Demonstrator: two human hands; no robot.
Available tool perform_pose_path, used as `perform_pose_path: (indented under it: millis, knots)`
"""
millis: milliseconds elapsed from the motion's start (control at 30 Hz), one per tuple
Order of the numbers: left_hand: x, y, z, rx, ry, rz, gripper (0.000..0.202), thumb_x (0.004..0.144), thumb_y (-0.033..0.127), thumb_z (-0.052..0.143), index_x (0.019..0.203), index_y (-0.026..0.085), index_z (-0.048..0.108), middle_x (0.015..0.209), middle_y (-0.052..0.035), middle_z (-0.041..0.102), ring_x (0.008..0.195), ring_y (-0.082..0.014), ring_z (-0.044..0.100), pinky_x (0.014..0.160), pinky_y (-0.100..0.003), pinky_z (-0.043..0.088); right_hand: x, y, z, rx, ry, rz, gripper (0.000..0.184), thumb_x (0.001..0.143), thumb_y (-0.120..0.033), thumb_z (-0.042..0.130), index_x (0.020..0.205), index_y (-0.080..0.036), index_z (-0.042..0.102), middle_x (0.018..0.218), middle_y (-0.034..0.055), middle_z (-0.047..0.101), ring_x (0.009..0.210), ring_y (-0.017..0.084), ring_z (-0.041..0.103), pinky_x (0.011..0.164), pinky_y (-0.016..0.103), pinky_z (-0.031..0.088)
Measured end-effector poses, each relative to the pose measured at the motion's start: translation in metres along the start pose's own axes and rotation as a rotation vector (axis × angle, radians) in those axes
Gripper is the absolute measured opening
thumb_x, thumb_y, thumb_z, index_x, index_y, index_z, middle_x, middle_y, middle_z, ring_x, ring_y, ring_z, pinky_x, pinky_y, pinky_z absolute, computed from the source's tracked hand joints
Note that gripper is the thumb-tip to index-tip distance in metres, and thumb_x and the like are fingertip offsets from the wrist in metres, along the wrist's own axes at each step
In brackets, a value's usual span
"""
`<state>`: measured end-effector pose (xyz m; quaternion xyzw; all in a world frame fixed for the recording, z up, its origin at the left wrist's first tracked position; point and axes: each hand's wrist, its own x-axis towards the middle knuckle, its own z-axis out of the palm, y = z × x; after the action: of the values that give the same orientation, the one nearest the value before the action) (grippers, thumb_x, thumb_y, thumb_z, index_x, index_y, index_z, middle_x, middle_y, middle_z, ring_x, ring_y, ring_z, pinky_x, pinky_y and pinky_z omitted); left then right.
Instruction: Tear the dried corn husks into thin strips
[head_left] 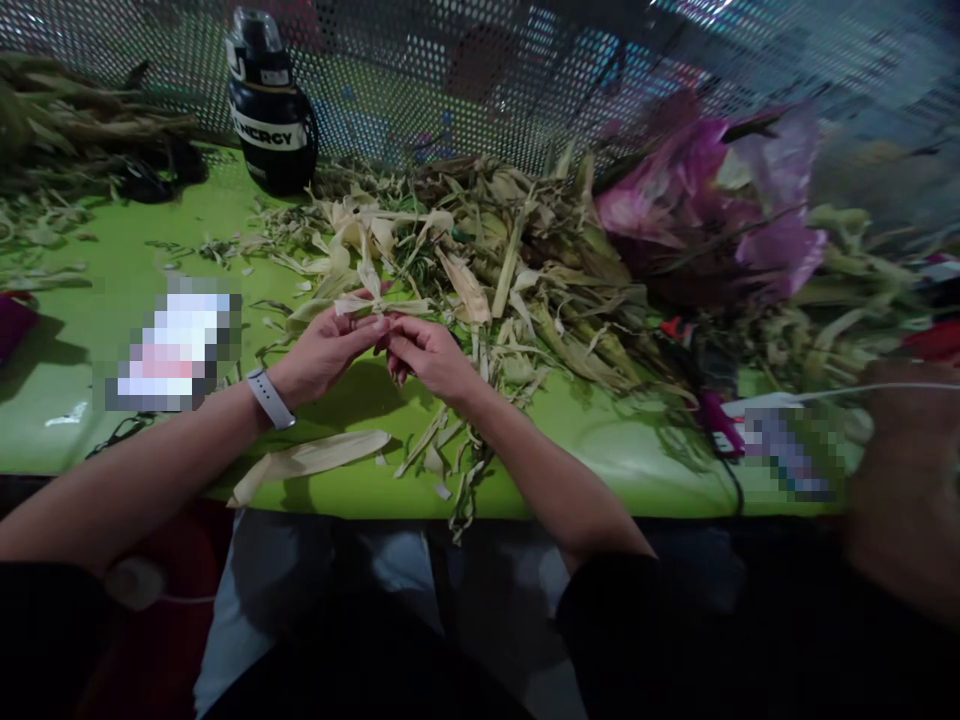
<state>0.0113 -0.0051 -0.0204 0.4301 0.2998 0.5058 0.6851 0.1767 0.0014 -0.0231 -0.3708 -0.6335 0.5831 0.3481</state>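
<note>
My left hand [324,345] pinches a pale corn husk piece [369,285], whose strips spread out in a cross or flower shape above the fingers. Fingertips of my right hand [431,352] meet the left ones at the base of that piece and are closed on it there; the exact grip is partly hidden. Behind both hands lies a heap of dried corn husks [525,230]. A single flat husk leaf [319,455] rests near the table's front edge, below the left wrist.
The green table [420,490] carries a black bottle [276,140] and a blurred-out phone [176,345] on the left. A pink plastic bag [675,200] sits at right. Perforated mesh [405,70] stands behind. A neighbouring person's arm [911,490] is at far right.
</note>
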Motion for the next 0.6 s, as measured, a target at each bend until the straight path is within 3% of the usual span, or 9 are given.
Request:
perform_pose_path:
  millis: [133, 267, 367, 500, 600]
  knots:
    - [-0.001, 0.000, 0.001, 0.006, 0.022, 0.003, 0.037, 0.074, 0.027, 0.081, 0.107, 0.015, 0.070, 0.108, -0.0084, 0.073, 0.098, -0.0164, 0.068, 0.088, -0.026, 0.053, -0.001, 0.000, 0.002, -0.006, -0.021, -0.019, 0.038, 0.084, -0.053, 0.064, 0.072, -0.019, 0.050, 0.055, -0.0052, 0.056, 0.047, 0.006, 0.051, 0.045, 0.018, 0.045]
    - [-0.003, 0.004, 0.002, 0.008, 0.038, -0.035, 0.040, 0.074, 0.026, 0.081, 0.110, 0.015, 0.069, 0.110, -0.0100, 0.074, 0.109, -0.0207, 0.067, 0.096, -0.031, 0.051, -0.003, -0.003, 0.002, -0.042, -0.065, -0.016, 0.034, 0.088, -0.047, 0.060, 0.072, -0.019, 0.051, 0.056, -0.0048, 0.055, 0.049, 0.006, 0.051, 0.049, 0.019, 0.047]
    - [-0.004, 0.006, 0.001, 0.022, 0.047, -0.035, 0.031, 0.075, 0.024, 0.079, 0.103, 0.015, 0.070, 0.115, -0.0098, 0.072, 0.114, -0.0214, 0.065, 0.096, -0.030, 0.051, -0.004, -0.003, 0.003, -0.054, -0.082, -0.026, 0.032, 0.090, -0.045, 0.059, 0.074, -0.019, 0.052, 0.056, -0.0051, 0.054, 0.049, 0.006, 0.051, 0.050, 0.019, 0.047]
    - [-0.002, 0.010, -0.001, 0.046, 0.064, -0.053, 0.029, 0.075, 0.022, 0.077, 0.102, 0.016, 0.071, 0.110, -0.0087, 0.073, 0.101, -0.0180, 0.069, 0.088, -0.028, 0.054, -0.007, -0.007, 0.003, -0.128, -0.073, -0.019, 0.037, 0.087, -0.054, 0.059, 0.074, -0.019, 0.053, 0.057, -0.0044, 0.054, 0.048, 0.008, 0.050, 0.049, 0.022, 0.045]
    - [0.000, 0.013, -0.003, 0.097, 0.100, -0.056, 0.034, 0.073, 0.021, 0.076, 0.107, 0.016, 0.070, 0.090, -0.0048, 0.073, 0.082, -0.0141, 0.069, 0.083, -0.029, 0.055, -0.014, -0.019, -0.002, -0.344, 0.064, -0.115, 0.044, 0.085, -0.059, 0.060, 0.067, -0.019, 0.054, 0.055, -0.0036, 0.051, 0.048, 0.008, 0.043, 0.047, 0.023, 0.036]
